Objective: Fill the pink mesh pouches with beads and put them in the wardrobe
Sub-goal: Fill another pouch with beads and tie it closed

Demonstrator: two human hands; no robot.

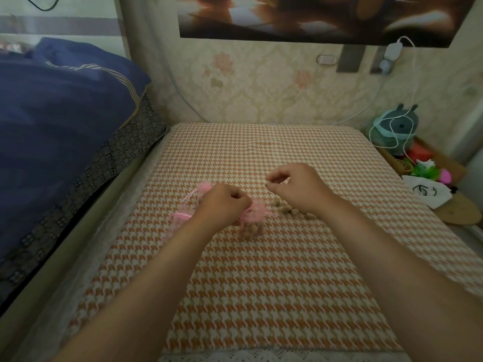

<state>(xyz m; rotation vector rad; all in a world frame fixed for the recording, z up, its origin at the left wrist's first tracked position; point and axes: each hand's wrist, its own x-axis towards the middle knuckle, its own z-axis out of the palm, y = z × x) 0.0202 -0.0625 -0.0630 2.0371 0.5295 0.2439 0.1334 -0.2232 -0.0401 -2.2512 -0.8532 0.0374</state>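
Pink mesh pouch [252,218], partly filled with tan beads, sits upright near the middle of the orange-and-white checked table [261,296], its gathered neck pinched shut in the left hand [224,202]. It looks soft and floppy, light even with beads in its belly, so I would judge the neck under the frill the only sound place to hold it; squeeze the body and the beads would shift or spill. Two more pouches [188,205] lie flat just left of that hand, seemingly empty and limp, best lifted by their ribbon. Just right of the filled pouch a small heap of loose beads [290,209] rests on the cloth; they look hard, round and prone to rolling. Above them the right hand [292,185] hovers with thumb and forefinger nipped close together, apparently on a single bead, though it is too small to be sure. Far left lies a navy quilt [65,113]; far right, a white charger cable [407,100] trails over a stuffed toy [397,126].
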